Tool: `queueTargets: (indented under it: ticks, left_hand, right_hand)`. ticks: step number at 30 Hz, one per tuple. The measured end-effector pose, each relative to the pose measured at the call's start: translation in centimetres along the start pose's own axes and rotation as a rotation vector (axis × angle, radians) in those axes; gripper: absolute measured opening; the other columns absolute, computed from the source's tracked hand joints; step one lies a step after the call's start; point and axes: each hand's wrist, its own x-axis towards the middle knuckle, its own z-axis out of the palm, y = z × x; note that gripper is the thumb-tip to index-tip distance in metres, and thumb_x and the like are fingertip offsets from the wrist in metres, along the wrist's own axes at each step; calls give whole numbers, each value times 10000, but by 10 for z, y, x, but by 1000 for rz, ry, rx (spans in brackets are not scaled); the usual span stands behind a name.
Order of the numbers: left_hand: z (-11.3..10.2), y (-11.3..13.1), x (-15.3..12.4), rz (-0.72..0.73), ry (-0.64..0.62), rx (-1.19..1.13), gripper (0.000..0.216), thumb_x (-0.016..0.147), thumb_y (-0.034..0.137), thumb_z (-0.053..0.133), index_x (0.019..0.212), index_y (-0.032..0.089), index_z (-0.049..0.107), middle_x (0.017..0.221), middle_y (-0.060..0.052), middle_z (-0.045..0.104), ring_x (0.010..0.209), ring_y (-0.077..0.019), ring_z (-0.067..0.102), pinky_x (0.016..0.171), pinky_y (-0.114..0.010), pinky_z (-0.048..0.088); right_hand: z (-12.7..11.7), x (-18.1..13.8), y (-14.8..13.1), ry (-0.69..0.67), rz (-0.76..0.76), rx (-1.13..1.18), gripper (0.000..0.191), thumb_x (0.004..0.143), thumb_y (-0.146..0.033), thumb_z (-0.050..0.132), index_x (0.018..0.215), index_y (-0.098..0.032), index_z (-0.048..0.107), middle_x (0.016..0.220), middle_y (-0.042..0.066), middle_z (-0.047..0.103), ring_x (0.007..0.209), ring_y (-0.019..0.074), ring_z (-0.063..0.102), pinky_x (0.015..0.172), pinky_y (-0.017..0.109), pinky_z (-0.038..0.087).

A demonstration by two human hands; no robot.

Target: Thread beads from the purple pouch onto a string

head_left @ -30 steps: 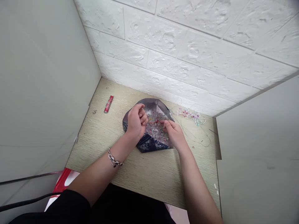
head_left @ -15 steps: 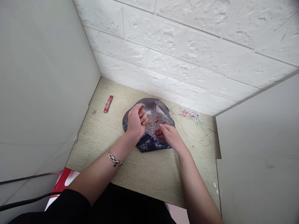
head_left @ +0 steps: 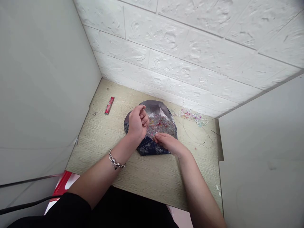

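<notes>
A dark, shiny-lined fabric pouch (head_left: 152, 148) lies spread on the table, with many small clear, pink, red and yellow beads (head_left: 160, 125) heaped on its lining. Over its left side is my left hand (head_left: 139, 122), fingers curled inward; whatever they pinch, if anything, is too small to make out. My right hand (head_left: 166, 142) is low over the near right part of the beads, thumb and forefinger pressed together. A tiny pale speck, perhaps a bead, shows at those fingertips, but I cannot make it out clearly.
Strung bead strands (head_left: 193, 117) lie at the back right, with loose thin thread (head_left: 206, 144) nearby. A red tube (head_left: 109, 105) rests at the back left beside small metal bits (head_left: 94, 113). A white brick-pattern wall (head_left: 166, 57) and side panels close in the table (head_left: 95, 152).
My right hand has moved left and slightly nearer to me, and its thumb and forefinger have come together. My left hand has stayed nearly in place.
</notes>
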Motion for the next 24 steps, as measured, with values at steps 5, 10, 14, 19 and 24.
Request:
queueTargets:
  ticks: [5, 10, 14, 19, 24]
  left_hand:
    - [-1, 1, 1, 27, 13, -4, 51, 641, 185, 482, 613, 164, 446, 407, 97, 214, 298, -17, 168, 305, -173, 138]
    - [0, 1, 1, 28, 21, -5, 51, 639, 182, 478, 606, 163, 444, 406, 96, 210, 299, -17, 164, 304, -171, 139]
    - [-1, 1, 1, 27, 17, -6, 48, 639, 183, 480, 612, 163, 445, 409, 96, 211, 299, -18, 163, 301, -172, 134]
    - [-2, 1, 1, 23, 5, -5, 49, 642, 187, 487, 621, 160, 453, 410, 96, 219, 300, -15, 172, 301, -168, 142]
    - [-2, 0, 1, 8, -10, -4, 48, 644, 191, 490, 622, 161, 458, 407, 96, 227, 296, -13, 185, 300, -166, 148]
  right_hand:
    - [-2, 5, 1, 272, 36, 252, 260, 719, -447, 461, 680, -192, 490, 878, 41, 622, 731, 133, 583, 609, 264, 440]
    - [-4, 5, -7, 458, -123, 208, 297, 710, -457, 455, 602, -181, 458, 885, 46, 607, 712, 132, 565, 585, 259, 444]
    - [-6, 0, -11, 601, -245, 56, 358, 732, -495, 386, 559, -187, 440, 619, 5, 549, 520, 109, 483, 491, 246, 393]
    - [-7, -3, -9, 721, -319, -508, 207, 734, -375, 444, 670, -193, 520, 525, -30, 474, 500, 111, 427, 514, 243, 349]
    - [-5, 3, -3, 543, -438, -853, 141, 743, -205, 420, 767, -190, 559, 786, 36, 565, 735, 147, 509, 691, 273, 383]
